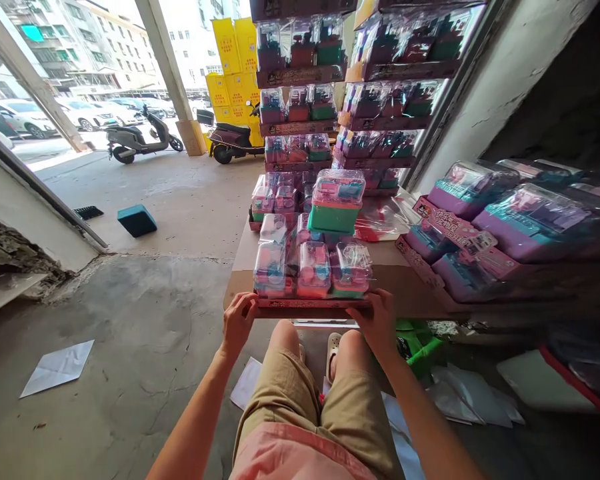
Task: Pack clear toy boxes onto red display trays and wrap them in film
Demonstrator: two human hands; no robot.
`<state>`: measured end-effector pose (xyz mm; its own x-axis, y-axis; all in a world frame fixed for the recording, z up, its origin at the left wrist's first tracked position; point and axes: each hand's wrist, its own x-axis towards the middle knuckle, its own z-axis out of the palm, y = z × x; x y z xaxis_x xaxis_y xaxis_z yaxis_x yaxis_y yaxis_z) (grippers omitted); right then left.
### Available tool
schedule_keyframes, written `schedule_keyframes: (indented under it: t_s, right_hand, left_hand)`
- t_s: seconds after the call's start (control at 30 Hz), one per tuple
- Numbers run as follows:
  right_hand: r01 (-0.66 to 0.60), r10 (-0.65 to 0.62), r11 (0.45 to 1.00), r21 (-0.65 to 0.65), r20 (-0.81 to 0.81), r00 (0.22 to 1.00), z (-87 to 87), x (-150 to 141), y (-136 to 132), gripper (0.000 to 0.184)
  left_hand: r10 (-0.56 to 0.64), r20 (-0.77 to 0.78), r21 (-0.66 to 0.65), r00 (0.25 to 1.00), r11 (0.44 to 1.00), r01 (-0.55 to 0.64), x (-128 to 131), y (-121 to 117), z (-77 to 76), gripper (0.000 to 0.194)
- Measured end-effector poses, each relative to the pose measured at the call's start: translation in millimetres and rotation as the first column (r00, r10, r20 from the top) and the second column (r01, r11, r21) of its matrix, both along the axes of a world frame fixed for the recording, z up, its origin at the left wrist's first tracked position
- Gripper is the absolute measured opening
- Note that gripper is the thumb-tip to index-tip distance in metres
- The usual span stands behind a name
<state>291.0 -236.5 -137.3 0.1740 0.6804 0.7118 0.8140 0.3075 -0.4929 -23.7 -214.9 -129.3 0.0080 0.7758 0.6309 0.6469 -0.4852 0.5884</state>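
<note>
I sit with my knees under the front edge of a low cardboard-covered table [400, 280]. My left hand [238, 321] is closed on the left end of a red display tray [310, 304], and my right hand [379, 321] is closed on its right end. The tray carries three plastic-wrapped toy boxes [311, 269] in pink, red and teal, side by side. Behind it more wrapped toy boxes lie in a heap, with a green-and-pink toy case [336, 200] on top.
Tall stacks of filled trays [300, 87] rise behind the table, and more purple sets [510, 227] lean at the right. Paper sheets [57, 367] and a green stool [417, 343] lie on the concrete floor. Scooters [137, 137] and a teal box [137, 220] stand farther off.
</note>
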Motion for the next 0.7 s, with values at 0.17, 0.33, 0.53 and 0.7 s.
schedule_keyframes:
  t_s: [0.17, 0.33, 0.53, 0.7]
  right_hand:
    - [0.188, -0.186, 0.982, 0.021, -0.073, 0.980, -4.2, -21, 5, 0.039]
    - [0.074, -0.072, 0.997, 0.037, -0.049, 0.996, 0.0, -11, 2, 0.021]
    - [0.168, -0.168, 0.975, 0.144, -0.013, 0.986, -15.7, -24, -19, 0.025]
    - [-0.192, 0.148, 0.981, 0.034, 0.512, 0.846, -30.5, -96, -27, 0.041]
  left_hand:
    - [0.184, -0.022, -0.099, 0.983, 0.978, -0.186, 19, 1, 6.2, 0.017]
    - [0.180, 0.008, -0.119, 0.984, 0.977, -0.178, 19, 7, 10.5, 0.020]
    - [-0.099, -0.021, -0.164, 0.995, 0.982, 0.095, -8, 9, 18.6, 0.004]
    - [-0.061, 0.010, -0.203, 0.998, 0.977, 0.061, -2, 6, 17.4, 0.011]
